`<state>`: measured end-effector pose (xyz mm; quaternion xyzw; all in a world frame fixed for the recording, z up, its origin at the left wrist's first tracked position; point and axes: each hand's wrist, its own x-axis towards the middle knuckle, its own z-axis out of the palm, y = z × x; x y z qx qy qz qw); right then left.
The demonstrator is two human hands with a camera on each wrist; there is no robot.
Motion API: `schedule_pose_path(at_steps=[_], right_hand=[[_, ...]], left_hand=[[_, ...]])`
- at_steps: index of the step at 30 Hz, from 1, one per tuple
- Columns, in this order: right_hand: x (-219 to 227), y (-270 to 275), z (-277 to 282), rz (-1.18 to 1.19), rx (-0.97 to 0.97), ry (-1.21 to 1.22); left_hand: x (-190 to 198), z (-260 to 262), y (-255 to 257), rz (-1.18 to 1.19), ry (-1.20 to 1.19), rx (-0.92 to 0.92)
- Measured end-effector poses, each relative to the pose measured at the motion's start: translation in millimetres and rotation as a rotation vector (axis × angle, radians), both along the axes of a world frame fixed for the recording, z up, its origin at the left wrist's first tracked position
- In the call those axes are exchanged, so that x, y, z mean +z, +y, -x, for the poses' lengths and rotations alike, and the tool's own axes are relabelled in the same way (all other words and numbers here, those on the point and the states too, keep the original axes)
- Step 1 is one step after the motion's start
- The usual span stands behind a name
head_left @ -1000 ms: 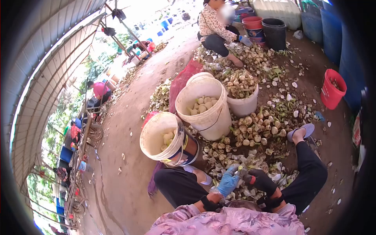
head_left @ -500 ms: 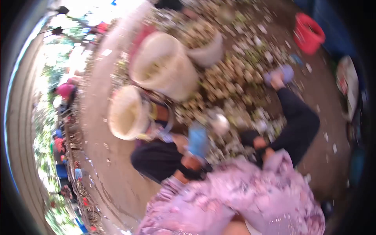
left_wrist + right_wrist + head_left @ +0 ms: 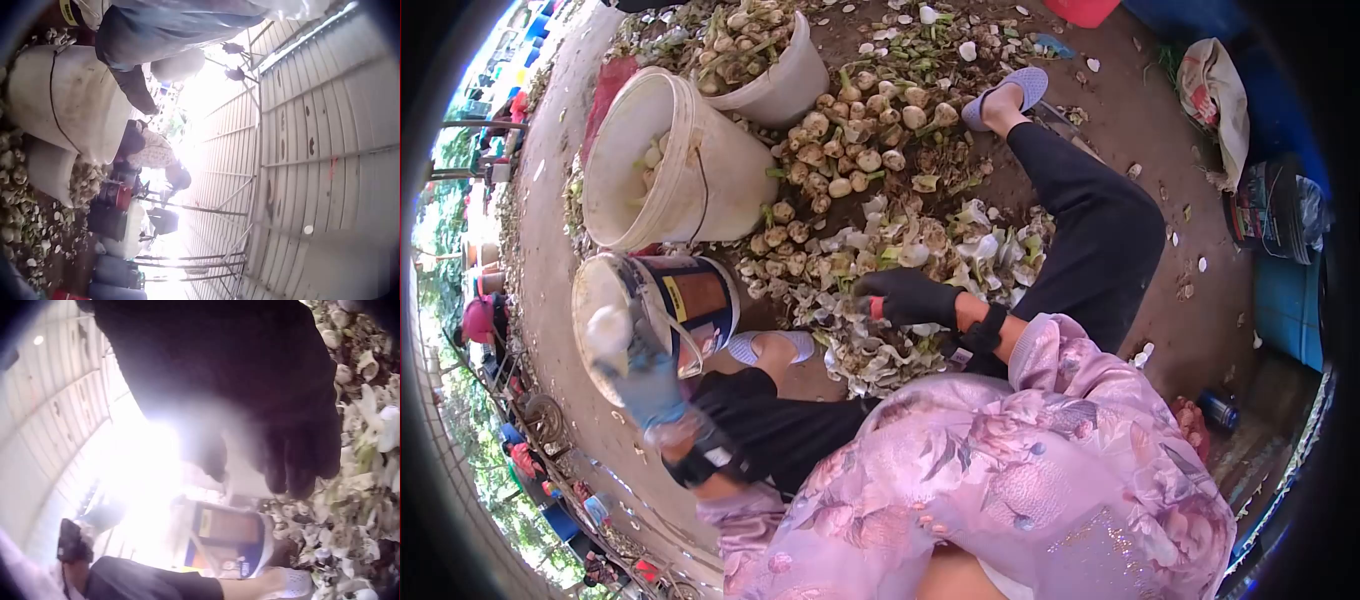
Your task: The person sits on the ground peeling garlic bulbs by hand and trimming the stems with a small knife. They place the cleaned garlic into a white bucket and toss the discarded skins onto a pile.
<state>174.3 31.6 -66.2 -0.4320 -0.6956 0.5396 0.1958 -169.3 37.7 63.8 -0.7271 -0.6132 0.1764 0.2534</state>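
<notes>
The white bucket (image 3: 735, 190) is the bulkiest thing beside me, and its wall blocks room beyond the smaller labelled bucket (image 3: 722, 300). I'd mind the labelled bucket's rim and the bucket handle (image 3: 690, 345) on its near side, since either could catch my fingers or cuff. The peelings (image 3: 880, 345) lie low between my feet, so the air over them is open for moving. My hands are well apart. The right hand (image 3: 910, 298), in black, is above the peelings; I can't tell whether it grips anything. The left hand (image 3: 645, 375), in blue, holds the bulb (image 3: 608, 330) by its fingers; from my head it lines up with the labelled bucket's mouth, though how high I can't tell. Blurred as it is, I judge it light, firm, slippery if damp and easily bruised, best taken lightly round its widest part.
</notes>
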Motion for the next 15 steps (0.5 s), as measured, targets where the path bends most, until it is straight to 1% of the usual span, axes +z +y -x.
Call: schedule_pose_path(at_steps=[1,2,3,4,5,6,7,8,9,10,11,12,13,14,15], right_hand=[[-13,7,-4,0.002,-0.002,-0.008],[-24,16,-9,0.098,-0.106,-0.118],[-35,27,-12,0.194,-0.209,-0.228],[-51,39,-13,0.193,-0.210,-0.238],[-70,52,-14,0.176,-0.347,-0.238],[-83,67,-16,0.158,-0.485,-0.237],[-92,85,-18,0.160,-0.483,-0.248],[-101,104,-20,0.119,-0.535,-0.318],[-110,124,-21,0.076,-0.583,-0.388],[-113,143,-20,0.000,-0.607,-0.478],[-116,161,-18,-0.076,-0.626,-0.565],[-122,177,-15,-0.052,-0.574,-0.625],[-131,186,-13,-0.048,-0.562,-0.626],[-138,195,-10,-0.040,-0.488,-0.702],[-144,203,-8,-0.034,-0.416,-0.777]], left_hand=[[-1,5,-1,-0.131,0.889,-0.072],[0,4,3,-0.265,1.777,-0.142],[-7,-2,8,-0.380,2.373,-0.157],[-12,-13,14,-0.506,2.966,-0.214],[-20,-52,15,-0.622,3.263,-0.218],[-20,-89,16,-0.387,3.177,-0.732],[-32,-111,18,-0.528,3.087,-0.835],[-42,-131,16,-0.529,3.027,-1.128],[-56,-144,13,-0.606,3.025,-1.328],[-62,-153,14,-0.799,3.022,-1.300],[-64,-157,15,-0.911,3.029,-1.303],[-60,-161,17,-0.892,3.085,-1.317],[-59,-161,20,-0.872,3.145,-1.330],[-63,-159,24,-0.857,3.143,-1.337],[-66,-157,28,-0.810,3.134,-1.382]])
